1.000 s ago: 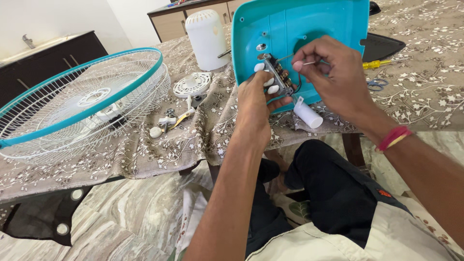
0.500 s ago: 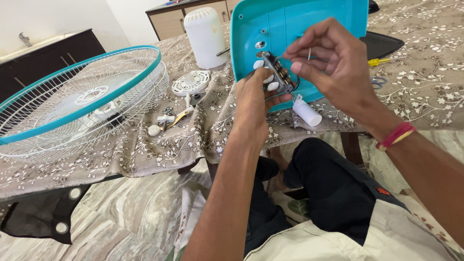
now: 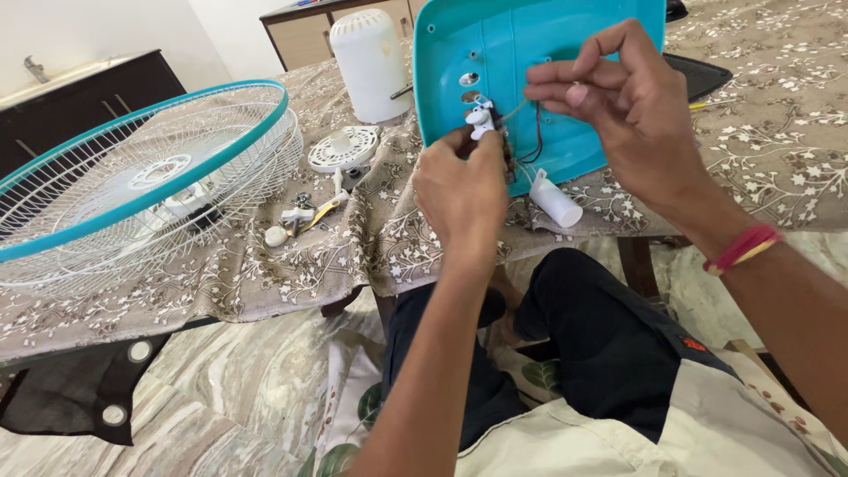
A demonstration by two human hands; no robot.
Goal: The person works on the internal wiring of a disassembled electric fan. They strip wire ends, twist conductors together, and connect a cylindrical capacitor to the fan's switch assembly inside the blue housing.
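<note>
A teal plastic fan base (image 3: 565,53) stands tilted on the table edge, its hollow underside facing me. My left hand (image 3: 464,190) grips a small switch block with a white knob (image 3: 481,119) against the base. My right hand (image 3: 623,102) is raised in front of the base, thumb and fingers pinched on a thin wire (image 3: 512,110) that runs down to the switch. A white cylindrical capacitor (image 3: 555,199) hangs below on wires.
A teal-rimmed wire fan guard (image 3: 141,185) lies at the left on the floral tablecloth (image 3: 777,132). A white motor cover (image 3: 369,62), a white round cap (image 3: 343,146), small loose parts (image 3: 300,216) and a dark cabinet (image 3: 88,88) are nearby. My legs are below.
My right hand has lifted up and right, drawing the wire away from the switch. The left hand has stayed on the switch block. The view has shifted closer.
</note>
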